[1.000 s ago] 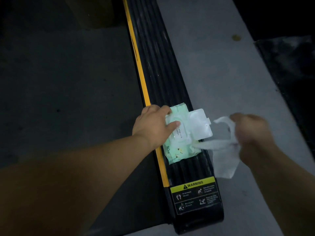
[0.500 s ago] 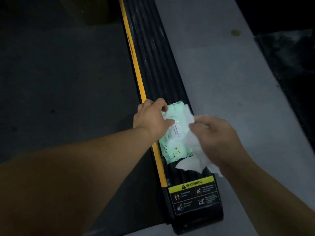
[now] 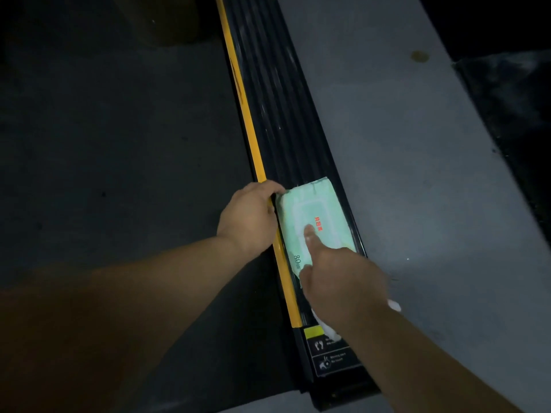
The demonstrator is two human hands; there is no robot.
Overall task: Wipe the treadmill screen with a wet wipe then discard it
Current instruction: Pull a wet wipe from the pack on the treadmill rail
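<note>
— Since a second ago the lid flap on the wipe pack [image 3: 316, 222] has gone from standing open to lying flat, and the right hand [image 3: 337, 278] has swung in from the floor side to sit on top of the pack.

— What is that hand doing now?

— Its forefinger is stretched out and pressing on the pack's flap, close to the red print. Its other fingers are curled under, and bits of the white wet wipe [image 3: 329, 329] stick out below the hand and at its outer edge, so it has the wipe bunched in its palm.

— And the other one?

— The left hand [image 3: 250, 219] is cupped against the pack's left edge, fingers bent over the far corner, steadying it. Half shut, I'd say, gripping the side of the pack.

— Where does the pack lie?

— On the black ribbed side rail [image 3: 277, 114] of the treadmill, just right of the yellow strip [image 3: 238, 93], long side along the rail. The dark belt [image 3: 104, 144] is to the left, the grey floor [image 3: 417, 174] to the right.

— Anything nearer to us?

— A warning label [image 3: 328, 356] on the rail's near end, partly hidden by the right forearm and the wipe. Its small print is too dim to read.
</note>
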